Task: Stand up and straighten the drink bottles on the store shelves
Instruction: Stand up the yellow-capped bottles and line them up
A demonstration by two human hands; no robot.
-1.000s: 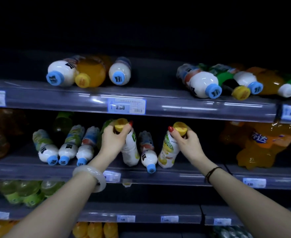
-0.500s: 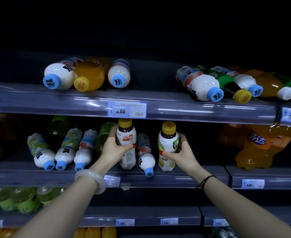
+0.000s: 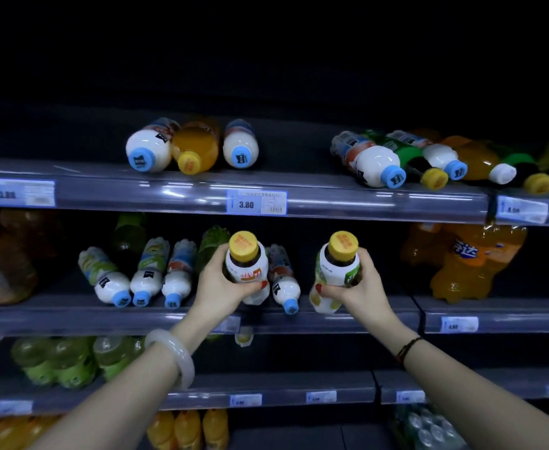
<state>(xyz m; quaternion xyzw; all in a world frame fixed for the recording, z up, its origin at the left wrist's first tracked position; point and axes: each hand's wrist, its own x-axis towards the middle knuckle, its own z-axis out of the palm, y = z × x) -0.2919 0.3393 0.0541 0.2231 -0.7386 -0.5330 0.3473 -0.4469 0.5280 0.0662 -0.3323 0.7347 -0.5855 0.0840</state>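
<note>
Now the left hand (image 3: 224, 284) grips one yellow-capped bottle (image 3: 246, 267) and the right hand (image 3: 357, 287) another (image 3: 336, 271), both upright on the middle shelf (image 3: 72, 316). Either could topple against the fallen bottle (image 3: 283, 280) lying between them.

The left hand (image 3: 221, 287) covers the lower left side of the yellow-capped bottle (image 3: 246, 264) it grips, so that bottle's base cannot be seen. The right hand (image 3: 360, 287) hides the right side of the second yellow-capped bottle (image 3: 336, 271). Print on the small price tags (image 3: 321, 396) along the lower shelf's front edge is too blurred to read. At the bottom edge the orange bottles (image 3: 187, 430) are cut off. The upper shelf's back is lost in darkness.
</note>
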